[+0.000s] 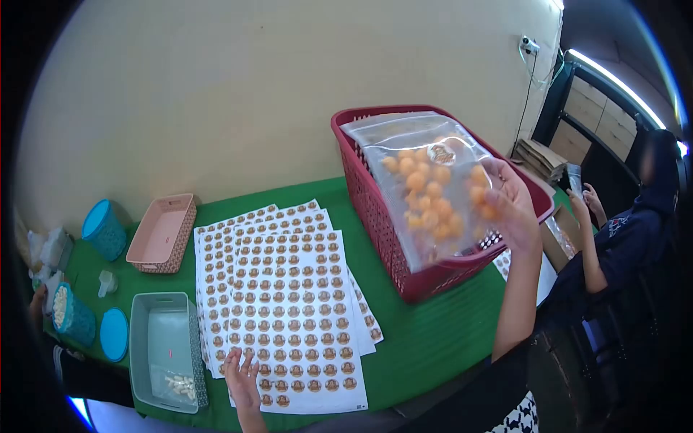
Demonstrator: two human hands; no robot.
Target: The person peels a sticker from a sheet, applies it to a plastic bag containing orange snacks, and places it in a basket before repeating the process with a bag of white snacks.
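My right hand grips the side of a clear zip bag over the dark red basket. Inside the bag are round orange snack balls, and a small round brown label is stuck near its top. Over the lower left of the sticker sheets is my left hand, its fingers apart and nothing in them. Those white sheets lie overlapped in a pile, covered in rows of round brown labels, with some gaps at the bottom row of the top one.
On the green-covered table stand a pink basket, a grey-green basket holding a small bag of white pieces, and blue tubs. A blue lid lies beside them. At right a person holds a bag by a cardboard box.
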